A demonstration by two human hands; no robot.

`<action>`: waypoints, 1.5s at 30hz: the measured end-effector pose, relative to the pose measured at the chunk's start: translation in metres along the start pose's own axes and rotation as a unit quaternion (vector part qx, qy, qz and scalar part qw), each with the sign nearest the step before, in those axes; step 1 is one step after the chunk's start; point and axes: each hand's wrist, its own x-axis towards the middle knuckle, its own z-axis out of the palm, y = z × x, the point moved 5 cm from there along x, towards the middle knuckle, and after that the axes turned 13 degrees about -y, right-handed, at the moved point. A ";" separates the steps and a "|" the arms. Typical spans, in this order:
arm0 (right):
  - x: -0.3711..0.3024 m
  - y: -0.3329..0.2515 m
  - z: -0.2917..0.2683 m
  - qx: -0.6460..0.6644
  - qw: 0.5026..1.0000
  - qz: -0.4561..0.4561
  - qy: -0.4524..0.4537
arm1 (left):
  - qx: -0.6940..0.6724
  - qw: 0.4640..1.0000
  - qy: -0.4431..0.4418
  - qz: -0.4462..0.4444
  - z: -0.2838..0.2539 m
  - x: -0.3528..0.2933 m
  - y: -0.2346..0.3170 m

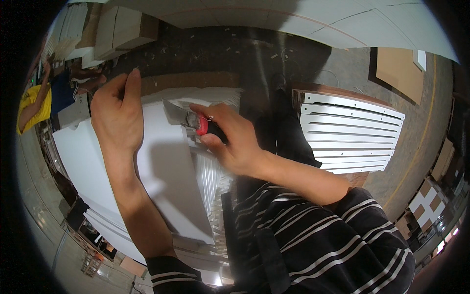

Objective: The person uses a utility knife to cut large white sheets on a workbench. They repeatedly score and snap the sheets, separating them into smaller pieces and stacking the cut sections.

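Observation:
My right hand (235,139) grips a scraper (203,126) with a red and black handle and a flat, broad metal blade. The blade points left, over the far end of a stack of white panels (171,196). My left hand (117,115) is raised above the left part of the same stack, its fingers curled in and the thumb pointing away from me. Anything inside those fingers is hidden. The top panel is smooth and white, with shadows of my arms across it. Many thin white layers show along the stack's right edge.
To the right stands a second stack of white slatted parts (350,130) with holes. Brown cardboard (399,73) lies on the floor beyond it. A person in a yellow shirt (34,105) is at the far left, near large boxes (125,32). A large white surface (303,19) spans the far side.

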 end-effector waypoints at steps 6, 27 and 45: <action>0.003 -0.001 -0.002 -0.020 1.000 -0.021 0.009 | 0.000 1.000 -0.007 -0.010 0.001 -0.001 0.001; -0.001 0.010 0.000 0.042 0.997 0.051 -0.034 | 0.002 1.000 -0.003 0.000 0.001 -0.002 0.003; -0.035 0.075 -0.045 0.036 0.985 0.169 0.027 | 0.057 0.956 -0.032 0.285 0.014 -0.029 0.060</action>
